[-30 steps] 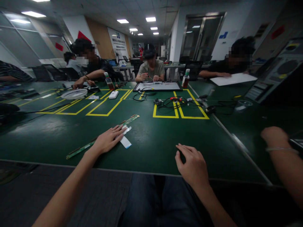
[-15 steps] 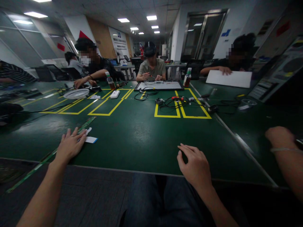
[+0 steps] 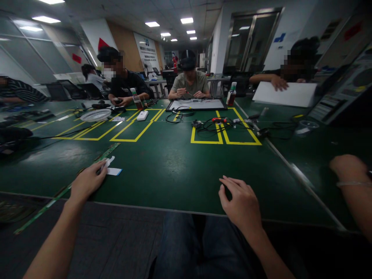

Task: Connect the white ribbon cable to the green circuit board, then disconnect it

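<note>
My left hand [image 3: 88, 181] is at the left part of the green table, fingers curled round the middle of a long, thin green circuit board strip [image 3: 46, 208]. The strip's near end juts past the table edge, and its far end lies on the tabletop. Beside my fingertips are a white flat ribbon cable [image 3: 114, 171] with a blue end and a curled white piece [image 3: 110, 161]. What lies beneath the fingers is hidden. My right hand [image 3: 242, 201] rests near the front edge, fingers loosely bent, a gap between thumb and forefinger, holding nothing.
Black cables with a red-handled tool [image 3: 219, 120] lie inside yellow tape outlines. A white box [image 3: 142, 116], bottles [image 3: 231, 94] and a round white grille [image 3: 95, 115] stand farther off. Several people sit around the table; a co-worker's forearm [image 3: 353, 178] is at the right.
My left hand's fingers, spread flat over the strip before, have curled in around it. My right hand stays in place. Across the table, a person at the left has drawn their hands back.
</note>
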`<state>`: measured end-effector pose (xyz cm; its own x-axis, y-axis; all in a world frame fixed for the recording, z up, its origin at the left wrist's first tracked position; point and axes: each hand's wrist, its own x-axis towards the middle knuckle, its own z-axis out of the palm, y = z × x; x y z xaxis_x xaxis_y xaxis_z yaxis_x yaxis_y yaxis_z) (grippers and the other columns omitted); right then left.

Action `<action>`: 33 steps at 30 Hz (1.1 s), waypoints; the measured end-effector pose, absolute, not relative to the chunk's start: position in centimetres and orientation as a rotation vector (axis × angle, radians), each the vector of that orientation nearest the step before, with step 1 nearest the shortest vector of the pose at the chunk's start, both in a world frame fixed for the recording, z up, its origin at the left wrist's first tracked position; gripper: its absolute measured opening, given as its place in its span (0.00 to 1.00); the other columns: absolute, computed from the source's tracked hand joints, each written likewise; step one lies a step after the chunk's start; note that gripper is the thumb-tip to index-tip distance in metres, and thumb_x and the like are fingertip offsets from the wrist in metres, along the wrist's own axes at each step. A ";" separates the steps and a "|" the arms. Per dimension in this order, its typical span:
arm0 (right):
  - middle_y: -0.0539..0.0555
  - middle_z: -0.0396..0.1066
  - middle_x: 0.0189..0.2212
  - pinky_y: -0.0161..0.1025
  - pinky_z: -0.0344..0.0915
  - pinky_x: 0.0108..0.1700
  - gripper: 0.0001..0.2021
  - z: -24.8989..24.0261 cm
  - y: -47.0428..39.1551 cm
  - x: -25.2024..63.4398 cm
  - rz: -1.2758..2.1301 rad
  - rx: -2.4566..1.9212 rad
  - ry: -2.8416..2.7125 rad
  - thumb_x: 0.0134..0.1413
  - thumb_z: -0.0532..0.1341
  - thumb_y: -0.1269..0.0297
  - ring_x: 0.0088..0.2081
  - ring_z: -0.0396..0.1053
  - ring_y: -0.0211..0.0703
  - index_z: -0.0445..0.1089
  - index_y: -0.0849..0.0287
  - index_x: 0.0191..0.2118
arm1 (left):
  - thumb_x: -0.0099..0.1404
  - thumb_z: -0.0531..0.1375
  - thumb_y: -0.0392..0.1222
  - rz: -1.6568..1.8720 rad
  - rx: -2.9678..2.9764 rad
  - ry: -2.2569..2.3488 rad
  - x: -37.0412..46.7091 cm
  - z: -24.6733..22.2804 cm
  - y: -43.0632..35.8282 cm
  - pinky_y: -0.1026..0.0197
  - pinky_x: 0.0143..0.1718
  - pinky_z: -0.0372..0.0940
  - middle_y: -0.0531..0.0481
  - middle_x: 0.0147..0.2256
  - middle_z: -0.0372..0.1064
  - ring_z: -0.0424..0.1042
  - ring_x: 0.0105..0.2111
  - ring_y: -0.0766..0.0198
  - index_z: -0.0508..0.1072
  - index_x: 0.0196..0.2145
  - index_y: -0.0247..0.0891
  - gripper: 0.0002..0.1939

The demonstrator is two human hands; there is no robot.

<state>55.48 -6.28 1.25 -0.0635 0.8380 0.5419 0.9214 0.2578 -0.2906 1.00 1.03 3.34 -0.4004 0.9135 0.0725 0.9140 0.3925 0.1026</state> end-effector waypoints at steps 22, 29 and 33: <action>0.58 0.80 0.52 0.52 0.70 0.51 0.14 1.3 -6.3 55.4 -0.164 -1.587 -1.911 0.67 0.59 0.64 0.52 0.76 0.53 0.79 0.56 0.50 | 0.77 0.45 0.52 -0.122 -1.943 -2.431 0.8 3.2 1.1 0.45 0.67 0.57 0.35 0.72 0.55 0.58 0.70 0.43 0.63 0.71 0.31 0.33; 0.57 0.80 0.52 0.52 0.70 0.51 0.13 1.2 -6.3 55.5 -0.167 -1.584 -1.921 0.66 0.59 0.63 0.51 0.75 0.53 0.79 0.56 0.50 | 0.77 0.45 0.59 -0.163 -1.718 -2.466 4.0 4.0 -0.3 0.50 0.48 0.69 0.39 0.55 0.77 0.76 0.52 0.42 0.71 0.66 0.41 0.32; 0.57 0.80 0.52 0.52 0.69 0.51 0.14 1.0 -6.2 55.5 -0.157 -1.586 -1.920 0.66 0.59 0.63 0.52 0.75 0.53 0.79 0.55 0.51 | 0.76 0.41 0.65 -0.109 -1.707 -2.554 6.7 4.3 -0.2 0.47 0.44 0.70 0.32 0.53 0.77 0.78 0.50 0.37 0.72 0.66 0.41 0.38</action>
<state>55.48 -6.21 1.01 -0.0718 0.8415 0.5354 0.9173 0.2665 -0.2958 6.71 -0.21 4.27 -0.3819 0.9193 0.0952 0.9240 0.3817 0.0211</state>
